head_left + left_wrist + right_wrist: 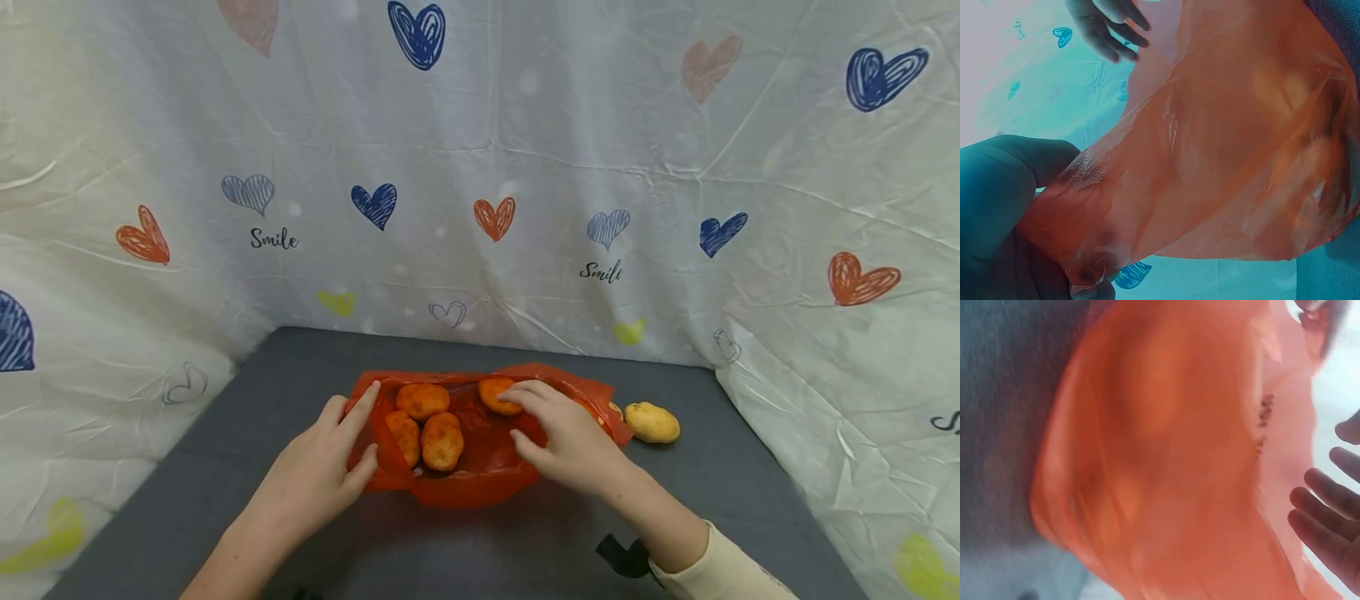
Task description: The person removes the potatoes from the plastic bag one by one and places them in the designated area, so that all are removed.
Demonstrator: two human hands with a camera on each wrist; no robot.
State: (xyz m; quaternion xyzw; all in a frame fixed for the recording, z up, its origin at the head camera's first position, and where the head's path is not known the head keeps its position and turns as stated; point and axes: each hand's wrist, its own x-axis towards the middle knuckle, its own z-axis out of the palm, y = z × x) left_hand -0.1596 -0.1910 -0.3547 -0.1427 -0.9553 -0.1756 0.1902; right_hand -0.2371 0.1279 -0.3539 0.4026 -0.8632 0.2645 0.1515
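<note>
An orange-red plastic bag (487,490) lies spread with its mouth toward me. Three potatoes (442,442) are grouped in its left part, and another potato (497,395) sits toward its right back. My left hand (322,454) is at the bag's left rim; in the left wrist view its thumb and fingers pinch the bag's plastic (1166,187). Over the bag's right part is my right hand (562,435), fingers apart, its fingertips by the lone potato. In the right wrist view the fingers (1329,537) hold nothing; whether they touch that potato is unclear.
On the dark grey table (300,367), a loose potato (652,422) lies right of the bag. Another potato (617,410) is partly hidden by the bag's right edge. A white sheet (495,167) with printed hearts hangs behind and at both sides.
</note>
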